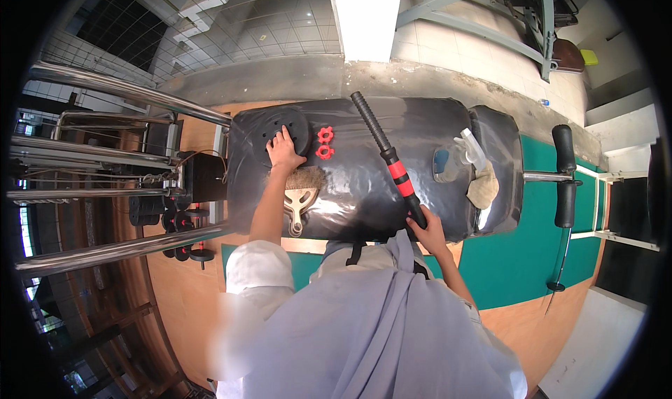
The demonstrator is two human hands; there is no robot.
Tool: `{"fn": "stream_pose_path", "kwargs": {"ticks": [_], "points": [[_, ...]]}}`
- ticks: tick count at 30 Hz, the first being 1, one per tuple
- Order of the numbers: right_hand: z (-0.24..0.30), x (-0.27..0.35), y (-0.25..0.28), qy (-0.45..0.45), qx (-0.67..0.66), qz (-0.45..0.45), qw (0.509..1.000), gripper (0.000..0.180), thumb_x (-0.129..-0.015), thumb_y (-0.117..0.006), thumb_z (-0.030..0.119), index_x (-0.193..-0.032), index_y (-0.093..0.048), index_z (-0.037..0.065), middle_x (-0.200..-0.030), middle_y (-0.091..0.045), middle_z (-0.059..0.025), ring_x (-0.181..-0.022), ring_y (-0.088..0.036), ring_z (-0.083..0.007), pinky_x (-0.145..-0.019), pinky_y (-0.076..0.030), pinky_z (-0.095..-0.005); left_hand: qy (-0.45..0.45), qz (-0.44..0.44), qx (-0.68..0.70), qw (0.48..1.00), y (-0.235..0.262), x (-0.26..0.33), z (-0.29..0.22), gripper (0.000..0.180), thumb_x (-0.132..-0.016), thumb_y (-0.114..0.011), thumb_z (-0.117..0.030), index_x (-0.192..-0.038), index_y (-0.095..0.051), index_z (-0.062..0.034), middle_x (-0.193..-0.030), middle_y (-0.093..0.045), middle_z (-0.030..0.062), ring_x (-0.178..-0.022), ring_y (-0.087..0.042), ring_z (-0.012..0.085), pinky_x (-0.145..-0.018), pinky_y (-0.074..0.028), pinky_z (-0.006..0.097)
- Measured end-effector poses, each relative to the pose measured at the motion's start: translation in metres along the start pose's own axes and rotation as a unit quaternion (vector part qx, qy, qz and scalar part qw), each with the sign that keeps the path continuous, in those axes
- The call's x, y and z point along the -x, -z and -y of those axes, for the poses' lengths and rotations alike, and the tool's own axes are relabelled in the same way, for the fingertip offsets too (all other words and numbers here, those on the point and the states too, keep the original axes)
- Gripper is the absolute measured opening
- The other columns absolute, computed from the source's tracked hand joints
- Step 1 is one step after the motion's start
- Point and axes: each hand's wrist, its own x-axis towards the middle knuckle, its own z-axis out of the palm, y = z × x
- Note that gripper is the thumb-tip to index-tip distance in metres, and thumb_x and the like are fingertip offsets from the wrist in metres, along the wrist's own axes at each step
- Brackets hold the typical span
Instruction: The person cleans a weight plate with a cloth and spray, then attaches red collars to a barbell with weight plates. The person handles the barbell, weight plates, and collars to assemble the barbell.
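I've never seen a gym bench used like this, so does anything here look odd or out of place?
Yes. The black padded bench serves as a worktable: a dumbbell bar lies slantwise across it, gripped by the right hand, while the left hand rests on a weight plate. A brush, spray bottle and cloth lie there too.

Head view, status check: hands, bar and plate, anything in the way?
Left hand flat on black weight plate. Right hand gripping black bar at near end. Two red collars lie between plate and bar.
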Motion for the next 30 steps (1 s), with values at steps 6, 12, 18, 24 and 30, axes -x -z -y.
{"fn": "stream_pose_path", "kwargs": {"ticks": [6, 12, 18, 24, 30], "points": [[-0.001, 0.026, 0.018, -0.015, 0.036, 0.039, 0.998, 0.027, -0.08, -0.066, 0.017, -0.101, -0.058, 0.003, -0.069, -0.061, -0.0128, -0.057, -0.059, -0.0244, -0.057, -0.044, -0.0328, -0.029, -0.006, 0.111, 0.993, 0.063, 0.002, 0.014, 0.095, -0.057, -0.074, -0.035, -0.14, -0.034, -0.014, -0.126, -0.05, 0.0171, -0.116, -0.051, 0.0325, -0.099, -0.04, 0.043], [0.005, 0.036, 0.026, 0.002, 0.043, 0.096, 0.994, 0.03, -0.081, -0.065, 0.019, -0.105, -0.058, 0.004, -0.065, -0.058, -0.0132, -0.054, -0.057, -0.0278, -0.056, -0.043, -0.0348, -0.093, 0.054, 0.482, 0.87, 0.119, 0.042, 0.001, 0.043, -0.067, -0.058, -0.017, -0.108, -0.059, -0.0032, -0.069, -0.059, 0.0031, -0.069, -0.054, 0.0131, -0.072, -0.043, 0.027], [-0.006, 0.061, 0.046, 0.011, 0.081, 0.096, 0.992, 0.032, -0.08, -0.065, 0.02, -0.107, -0.057, 0.003, -0.064, -0.057, -0.0157, -0.057, -0.058, -0.0296, -0.056, -0.043, -0.0368, -0.129, 0.078, 0.556, 0.817, 0.093, 0.076, -0.08, 0.021, -0.069, -0.057, -0.015, -0.083, -0.058, 0.0, -0.065, -0.058, 0.0015, -0.065, -0.051, 0.01, -0.067, -0.041, 0.025], [-0.034, 0.085, 0.064, -0.072, 0.082, 0.073, 0.991, 0.033, -0.08, -0.064, 0.02, -0.107, -0.057, 0.003, -0.064, -0.057, -0.0155, -0.059, -0.058, -0.0298, -0.058, -0.043, -0.0377, -0.128, 0.091, 0.518, 0.841, 0.058, 0.088, -0.144, 0.036, -0.065, -0.059, -0.017, -0.098, -0.067, -0.0041, -0.064, -0.06, 0.0034, -0.065, -0.054, 0.0082, -0.067, -0.043, 0.024], [-0.055, 0.028, 0.013, 0.015, 0.015, 0.047, 0.999, 0.029, -0.08, -0.065, 0.019, -0.103, -0.056, 0.003, -0.064, -0.057, -0.0137, -0.055, -0.056, -0.026, -0.055, -0.042, -0.0349, -0.278, -0.137, 0.305, 0.901, 0.048, 0.093, -0.158, 0.046, -0.06, -0.065, -0.015, -0.106, -0.068, -0.0092, -0.103, -0.058, 0.0087, -0.094, -0.057, 0.0247, -0.084, -0.044, 0.032]]}}
